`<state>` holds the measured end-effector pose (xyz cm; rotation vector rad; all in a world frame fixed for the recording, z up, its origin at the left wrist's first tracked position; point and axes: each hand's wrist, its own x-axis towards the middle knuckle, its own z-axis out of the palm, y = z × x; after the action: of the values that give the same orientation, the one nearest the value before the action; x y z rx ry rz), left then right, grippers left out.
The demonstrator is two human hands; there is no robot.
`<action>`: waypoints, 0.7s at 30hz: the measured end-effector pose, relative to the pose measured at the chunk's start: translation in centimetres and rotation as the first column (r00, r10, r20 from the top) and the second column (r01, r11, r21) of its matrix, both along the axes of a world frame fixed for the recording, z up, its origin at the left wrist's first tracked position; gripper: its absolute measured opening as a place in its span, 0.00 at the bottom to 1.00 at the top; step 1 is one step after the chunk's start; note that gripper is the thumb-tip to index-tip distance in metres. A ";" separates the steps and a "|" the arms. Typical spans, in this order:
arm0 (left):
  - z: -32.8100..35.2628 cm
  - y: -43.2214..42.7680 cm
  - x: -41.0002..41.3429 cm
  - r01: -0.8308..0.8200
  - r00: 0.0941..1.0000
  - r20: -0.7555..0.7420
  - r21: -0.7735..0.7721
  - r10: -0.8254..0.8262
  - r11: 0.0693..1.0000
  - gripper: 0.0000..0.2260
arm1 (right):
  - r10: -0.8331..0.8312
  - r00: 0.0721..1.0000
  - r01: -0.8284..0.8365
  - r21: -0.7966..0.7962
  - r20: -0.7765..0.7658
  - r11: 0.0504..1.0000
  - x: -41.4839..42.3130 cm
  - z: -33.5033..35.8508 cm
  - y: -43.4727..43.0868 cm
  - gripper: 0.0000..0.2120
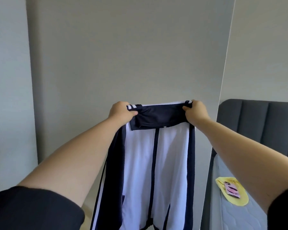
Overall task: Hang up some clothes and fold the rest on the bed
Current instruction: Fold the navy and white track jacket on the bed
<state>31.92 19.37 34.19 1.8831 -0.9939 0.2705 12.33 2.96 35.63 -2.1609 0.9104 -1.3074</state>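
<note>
A white and navy zip jacket [140, 163] hangs in front of me, held up by its shoulders at about chest height. My left hand [121, 112] grips the left shoulder, where two white stripes show. My right hand [195, 112] grips the right shoulder. The navy collar is folded down between my hands. A dark zip line runs down the white front, and a navy sleeve with white stripes dangles on the left. The bed [231, 213] with a pale quilted mattress lies at the lower right.
A grey wall panel [123, 47] stands right behind the jacket. A dark grey padded headboard [259, 123] rises at the right. On the mattress lies a yellow cloth [239, 199] with a pink-cased phone [231, 190] on top.
</note>
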 end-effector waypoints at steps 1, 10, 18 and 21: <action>0.2 -0.5 -0.9 -0.024 1.000 0.019 -0.040 0.025 0.999 0.10 | -0.060 0.998 0.059 -0.059 -0.017 0.997 -0.5 0.1 0.1 0.01; 5.1 -2.3 -9.9 -0.105 0.972 0.193 -0.155 0.134 0.982 0.11 | -0.356 0.926 0.376 -0.337 0.124 0.863 -8.7 4.3 1.7 0.05; 10.8 -1.2 -19.0 -0.157 0.537 0.833 -0.053 0.130 0.986 0.05 | -0.548 0.818 0.567 -0.414 0.178 0.712 -21.0 8.5 4.0 0.07; 12.3 -1.8 -22.6 -0.124 0.478 0.867 -0.093 0.142 0.988 0.06 | -0.611 0.769 0.620 -0.449 0.186 0.643 -25.5 9.9 4.8 0.09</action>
<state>9.29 17.58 46.54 1.7698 -1.4797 1.4648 -13.19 7.81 45.48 -2.2673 1.5481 -2.0768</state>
